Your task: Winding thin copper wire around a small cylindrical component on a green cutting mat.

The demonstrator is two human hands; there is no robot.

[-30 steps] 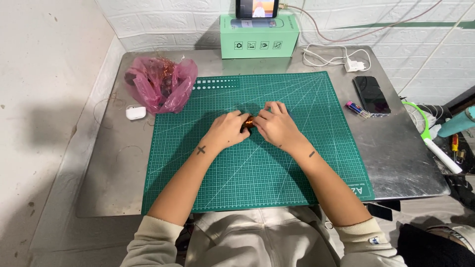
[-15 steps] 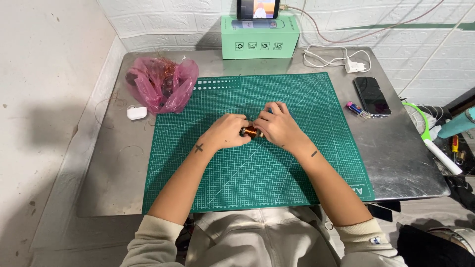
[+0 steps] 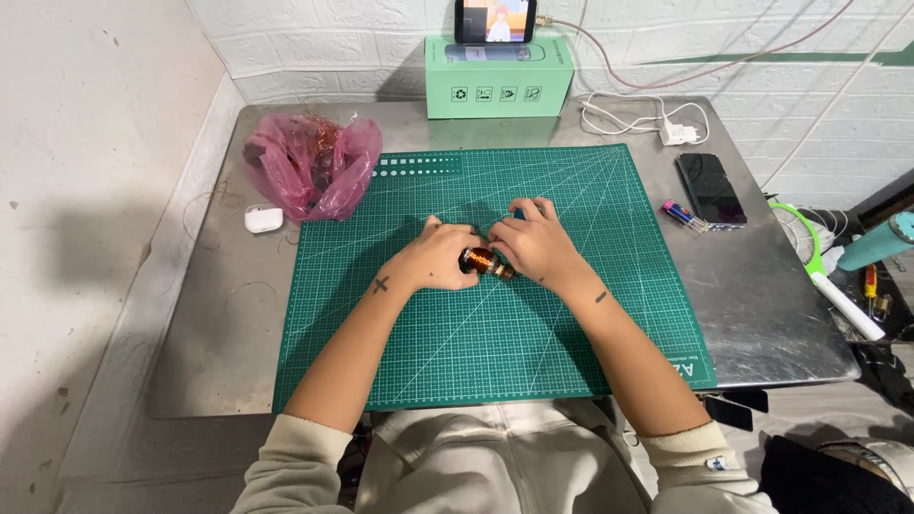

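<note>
Head view shows your left hand [image 3: 436, 257] and right hand [image 3: 538, 245] close together over the middle of the green gridded cutting mat [image 3: 457, 333], both pinching a small copper-coloured wire coil [image 3: 482, 262] held between them just above the mat. A crumpled pink plastic bag [image 3: 312, 167] lies well apart, at the mat's far left corner.

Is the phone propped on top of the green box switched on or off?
On. The phone standing on the green box has a lit screen showing a colourful picture.
</note>
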